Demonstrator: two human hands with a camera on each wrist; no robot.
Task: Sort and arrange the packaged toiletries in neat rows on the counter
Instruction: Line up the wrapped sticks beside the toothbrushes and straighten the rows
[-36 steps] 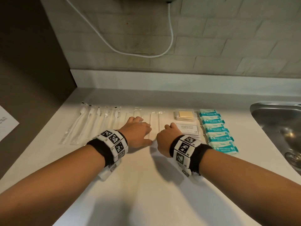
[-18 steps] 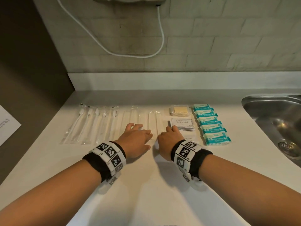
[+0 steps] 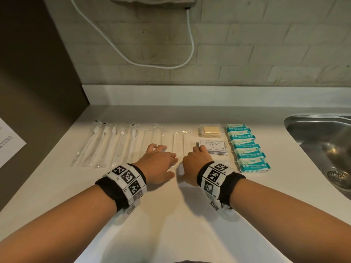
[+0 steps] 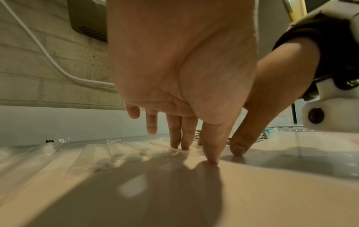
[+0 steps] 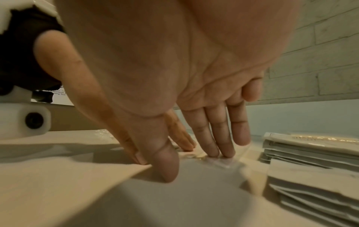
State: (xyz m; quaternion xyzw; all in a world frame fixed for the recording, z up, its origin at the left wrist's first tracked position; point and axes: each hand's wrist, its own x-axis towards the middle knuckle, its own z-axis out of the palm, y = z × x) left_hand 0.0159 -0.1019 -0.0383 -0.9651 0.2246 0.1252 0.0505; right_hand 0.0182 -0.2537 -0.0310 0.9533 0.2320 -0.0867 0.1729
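Packaged toiletries lie in rows on the white counter (image 3: 171,215). From left: clear-wrapped toothbrushes (image 3: 98,145), flat white sleeved packets (image 3: 178,144), a stack of shampoo sachets (image 3: 213,146) with yellow soap packs (image 3: 210,130) behind, and teal mini wipes packs (image 3: 247,147). My left hand (image 3: 157,164) rests with straight fingers (image 4: 185,138) pressing the near ends of the white packets. My right hand (image 3: 195,162) lies beside it, fingers (image 5: 219,138) straight on a clear wrapper (image 5: 223,162) just left of the sachet stack (image 5: 310,155). Neither hand holds anything.
A steel sink (image 3: 322,145) is sunk into the counter at the right. A tiled wall with a white cable (image 3: 133,59) and a mounted appliance rises behind. A dark panel with a paper sheet (image 3: 7,143) stands at the left.
Both hands have stayed on the near ends of the white packets, drawing back slightly toward me. The camera view has tilted up a little.
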